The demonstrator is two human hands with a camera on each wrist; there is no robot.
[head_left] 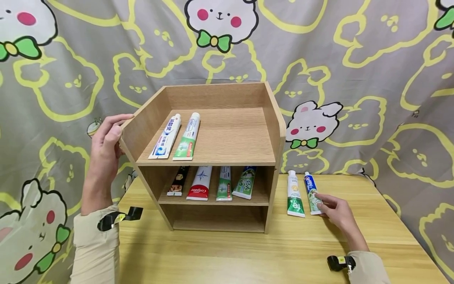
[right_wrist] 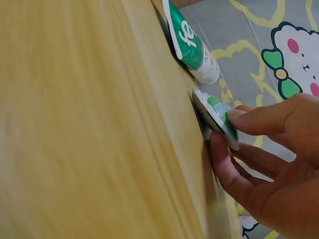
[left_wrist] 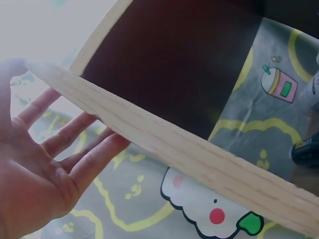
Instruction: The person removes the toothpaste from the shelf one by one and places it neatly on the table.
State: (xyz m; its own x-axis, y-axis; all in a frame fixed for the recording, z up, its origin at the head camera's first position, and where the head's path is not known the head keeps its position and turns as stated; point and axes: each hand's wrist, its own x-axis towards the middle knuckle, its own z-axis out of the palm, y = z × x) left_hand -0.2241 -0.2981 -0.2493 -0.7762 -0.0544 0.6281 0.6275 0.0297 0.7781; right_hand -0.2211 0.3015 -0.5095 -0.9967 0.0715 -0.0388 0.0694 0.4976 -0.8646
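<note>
A wooden desk shelf (head_left: 227, 162) stands on the table. My left hand (head_left: 106, 146) holds the upper edge of its left side panel (left_wrist: 164, 142), thumb on one side and fingers on the other. Far to the right, my right hand (head_left: 337, 212) pinches the lower end of a blue-and-green toothpaste tube (head_left: 313, 193) between thumb and fingers. That tube's lower end (right_wrist: 219, 112) appears tilted in the right wrist view. Beside it lies a white-and-green toothpaste tube (head_left: 295, 195), apart from the hand.
On the top board lie a white-and-blue toothpaste tube (head_left: 166, 137) and a white-and-green one (head_left: 187, 138). The middle board holds several tubes, among them a red-ended Colgate tube (head_left: 198, 187). A patterned curtain (head_left: 354, 59) hangs behind the table (head_left: 227, 260).
</note>
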